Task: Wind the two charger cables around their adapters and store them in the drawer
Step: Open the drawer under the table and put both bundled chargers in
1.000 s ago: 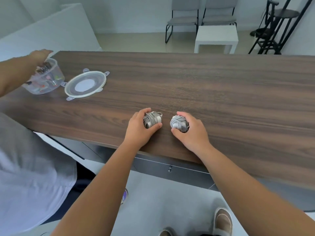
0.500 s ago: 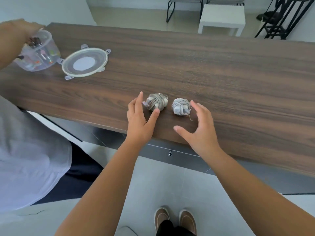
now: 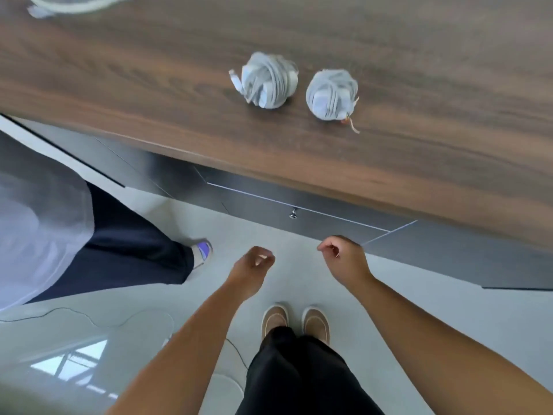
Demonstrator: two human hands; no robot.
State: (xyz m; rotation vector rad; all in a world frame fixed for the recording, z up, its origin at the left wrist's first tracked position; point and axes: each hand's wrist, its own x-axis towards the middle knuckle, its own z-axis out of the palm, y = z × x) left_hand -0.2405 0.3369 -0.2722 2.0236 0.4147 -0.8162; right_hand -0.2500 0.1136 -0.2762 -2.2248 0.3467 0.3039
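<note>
Two grey charger bundles, each a cable wound round its adapter, lie side by side on the wooden tabletop (image 3: 419,151): the left bundle (image 3: 266,80) and the right bundle (image 3: 330,94), which has a short frayed cable end at its lower right. Under the table's front edge is a closed grey drawer (image 3: 323,218) with a small metal knob (image 3: 294,213). My left hand (image 3: 254,269) and my right hand (image 3: 344,260) hang below the table over the floor, fingers loosely curled, holding nothing. My right hand is just below and to the right of the knob.
Another person in a pale shirt and dark trousers (image 3: 89,244) stands close on the left. A round transparent lid (image 3: 74,4) lies at the table's far left edge. My own shoes (image 3: 296,322) are on the pale floor directly below my hands.
Both hands let go of the bundles and dropped from the tabletop to below the table edge. The camera tilted down, so the drawer front and floor now fill the view.
</note>
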